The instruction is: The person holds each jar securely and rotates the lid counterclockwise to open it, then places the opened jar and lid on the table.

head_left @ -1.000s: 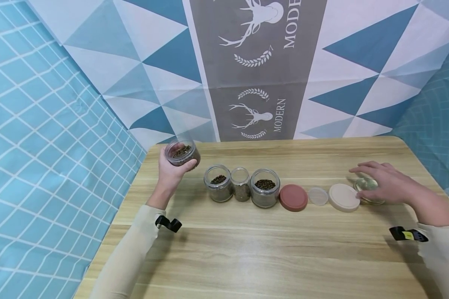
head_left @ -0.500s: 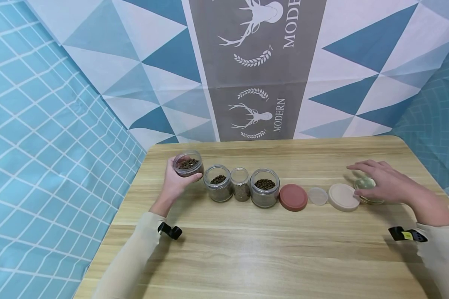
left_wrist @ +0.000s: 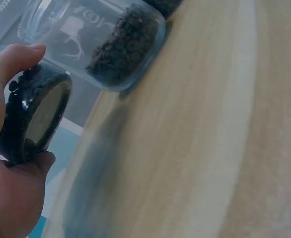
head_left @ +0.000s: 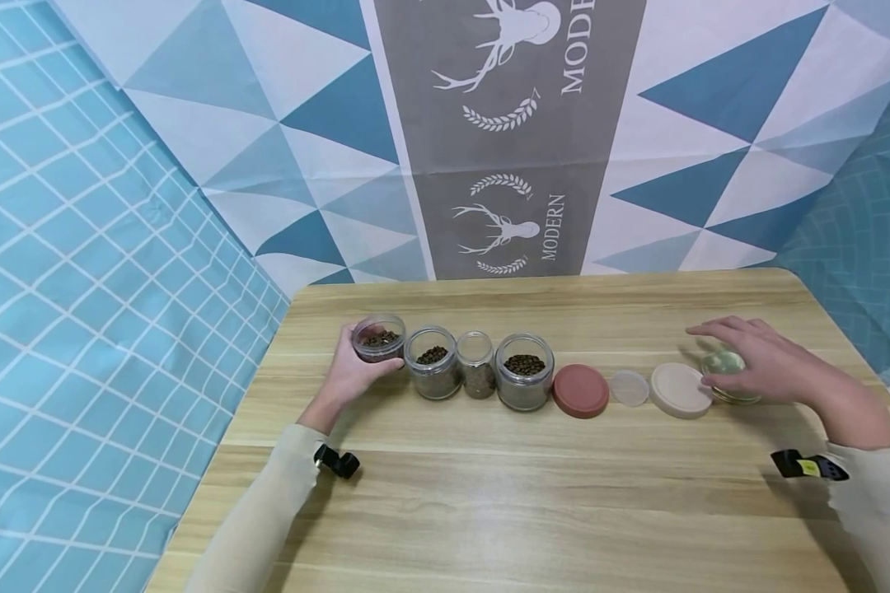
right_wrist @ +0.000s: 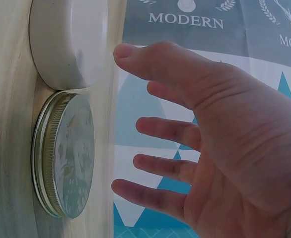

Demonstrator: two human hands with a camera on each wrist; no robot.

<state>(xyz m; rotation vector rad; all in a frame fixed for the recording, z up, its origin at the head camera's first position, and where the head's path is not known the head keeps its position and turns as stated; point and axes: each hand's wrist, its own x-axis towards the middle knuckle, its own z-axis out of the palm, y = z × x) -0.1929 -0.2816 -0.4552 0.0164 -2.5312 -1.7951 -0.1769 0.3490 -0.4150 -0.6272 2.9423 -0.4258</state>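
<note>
In the head view my left hand (head_left: 351,372) grips a clear jar (head_left: 380,351) partly filled with dark brown beans. Its underside shows in the left wrist view, where the jar (left_wrist: 34,116) is held off the wooden table between thumb and fingers. Just right of it stands a taller glass jar (head_left: 433,375) of similar beans. At the right side my right hand (head_left: 782,362) hovers, fingers spread and holding nothing, over a gold-rimmed metal lid (right_wrist: 71,156). A cream lid (right_wrist: 71,44) lies beside that metal lid.
Continuing the row are a narrow jar (head_left: 478,371) and another wide jar (head_left: 525,379), both with dark contents. Then come a red lid (head_left: 581,391) and a small translucent lid (head_left: 630,388). Patterned cloth (head_left: 512,148) hangs behind the table's far edge.
My left hand has brought its jar down and to the right, up beside the row of jars, and the jar has become more level. My right hand has barely moved.
</note>
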